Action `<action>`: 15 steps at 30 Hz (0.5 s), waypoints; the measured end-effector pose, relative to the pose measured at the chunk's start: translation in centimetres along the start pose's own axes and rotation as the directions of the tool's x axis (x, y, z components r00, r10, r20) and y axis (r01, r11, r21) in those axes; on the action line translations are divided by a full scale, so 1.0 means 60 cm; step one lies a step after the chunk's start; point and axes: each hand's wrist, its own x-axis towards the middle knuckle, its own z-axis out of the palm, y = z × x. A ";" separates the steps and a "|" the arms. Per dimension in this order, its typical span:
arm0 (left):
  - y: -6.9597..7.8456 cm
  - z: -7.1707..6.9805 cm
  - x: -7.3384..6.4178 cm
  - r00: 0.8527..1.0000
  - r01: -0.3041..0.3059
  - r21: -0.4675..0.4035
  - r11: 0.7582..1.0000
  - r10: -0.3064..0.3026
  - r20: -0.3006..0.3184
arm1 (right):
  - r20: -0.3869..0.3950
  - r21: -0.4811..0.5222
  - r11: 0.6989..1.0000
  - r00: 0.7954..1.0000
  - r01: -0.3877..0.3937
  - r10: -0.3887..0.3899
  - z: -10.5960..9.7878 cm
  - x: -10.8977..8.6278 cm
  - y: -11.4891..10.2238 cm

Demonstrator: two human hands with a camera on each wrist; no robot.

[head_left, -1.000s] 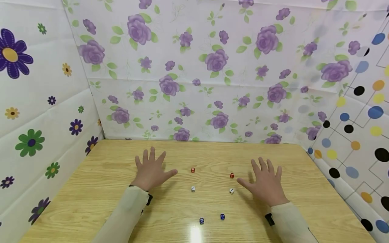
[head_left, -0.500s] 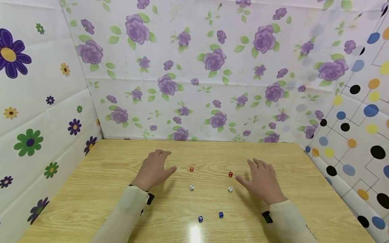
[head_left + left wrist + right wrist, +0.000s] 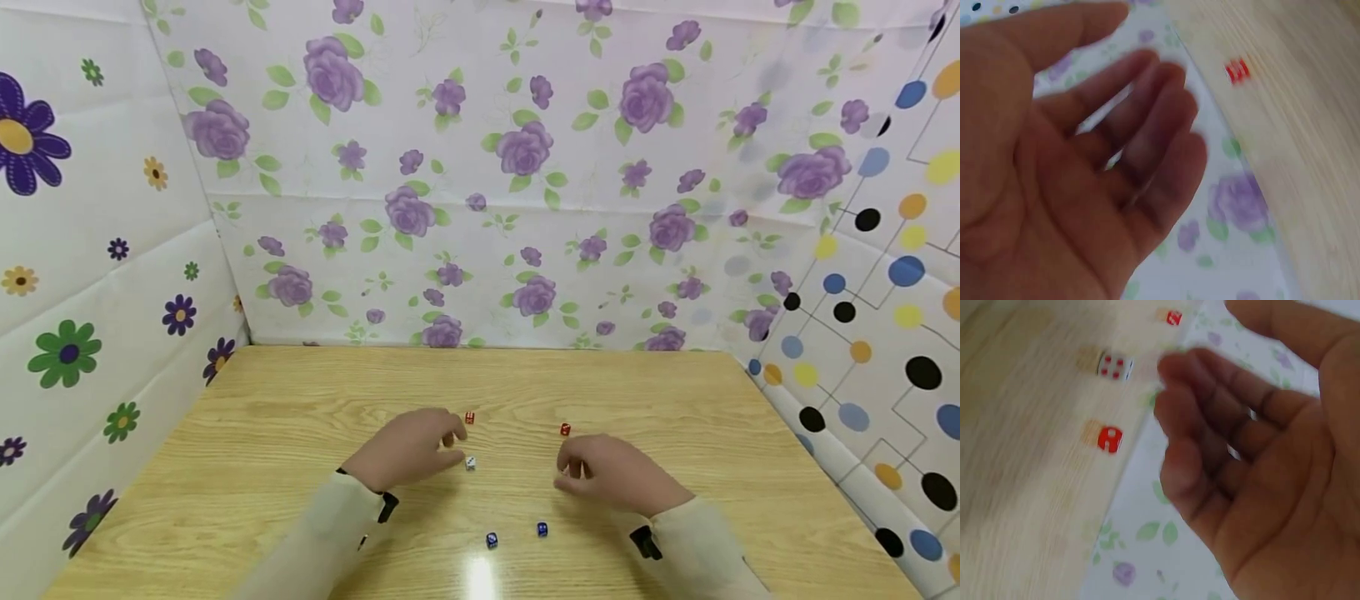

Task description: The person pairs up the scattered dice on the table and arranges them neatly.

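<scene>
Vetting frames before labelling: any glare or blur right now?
Head: white glare on the tabletop, below the left-hand blue die. Left wrist: red die smeared; left hand soft at the fingertips. Right wrist: right hand soft at the fingertips too; white die slightly blurred, its four red pips readable.

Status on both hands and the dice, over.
Left hand: empty, near a white die. Right hand: empty, near a red die. No obstruction seen.

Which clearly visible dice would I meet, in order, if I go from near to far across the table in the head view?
Left blue die → right blue die → white die → right red die → left red die.
</scene>
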 end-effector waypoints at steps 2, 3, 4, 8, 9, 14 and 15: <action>0.011 0.009 0.002 0.994 -0.058 -0.034 0.998 0.060 0.089 | 0.073 0.049 0.998 0.996 0.049 -0.052 0.006 0.000 -0.006; 0.017 0.014 0.002 0.988 -0.075 -0.057 0.996 0.082 0.132 | 0.105 0.076 0.995 0.992 0.064 -0.071 0.009 0.001 -0.008; 0.023 0.019 0.003 0.980 -0.088 -0.080 0.993 0.101 0.169 | 0.136 0.102 0.992 0.987 0.071 -0.085 0.012 0.000 -0.011; 0.049 0.037 0.001 0.949 -0.099 -0.165 0.981 0.143 0.282 | 0.215 0.153 0.983 0.968 0.101 -0.133 0.024 0.001 -0.022; 0.054 0.041 0.000 0.943 -0.095 -0.184 0.978 0.147 0.299 | 0.224 0.155 0.982 0.964 0.108 -0.142 0.026 0.001 -0.024; 0.069 0.053 -0.003 0.934 -0.098 -0.203 0.974 0.161 0.320 | 0.235 0.155 0.980 0.958 0.129 -0.163 0.034 0.000 -0.031; 0.070 0.056 -0.003 0.935 -0.100 -0.197 0.975 0.160 0.316 | 0.237 0.158 0.980 0.958 0.125 -0.161 0.035 0.000 -0.031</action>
